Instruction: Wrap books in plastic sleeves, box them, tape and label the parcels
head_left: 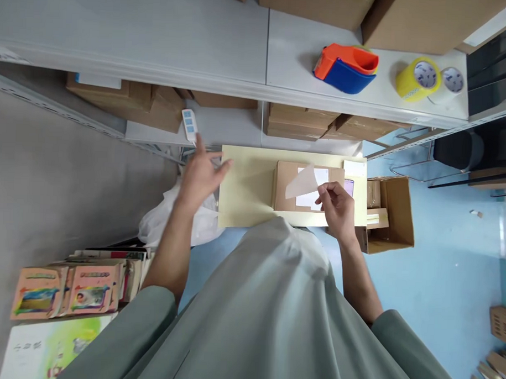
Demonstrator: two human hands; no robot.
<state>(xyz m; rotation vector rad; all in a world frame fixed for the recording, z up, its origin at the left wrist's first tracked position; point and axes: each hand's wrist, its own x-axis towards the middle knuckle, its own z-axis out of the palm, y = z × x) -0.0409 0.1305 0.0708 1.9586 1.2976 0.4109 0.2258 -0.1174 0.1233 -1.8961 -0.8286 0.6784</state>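
My right hand (336,208) pinches a small translucent sheet, like label backing paper (302,183), by its right end. The sheet hangs above a brown cardboard box (284,204) with white labels (308,199) on its top. That box lies on a narrow pale yellow table (249,184). Out to the left, my left hand (201,176) is raised with its fingers spread, holding nothing. Its index finger points toward a white power strip (189,125) on the lower shelf; I cannot tell whether it touches it. A phone (349,187) lies partly hidden behind my right hand.
An orange and blue tape dispenser (346,68) and tape rolls (418,79) sit on the upper shelf (158,37). An open carton (401,217) holding small boxes stands right of the table. A white plastic bag (164,217) and stacked books (92,289) are at the left.
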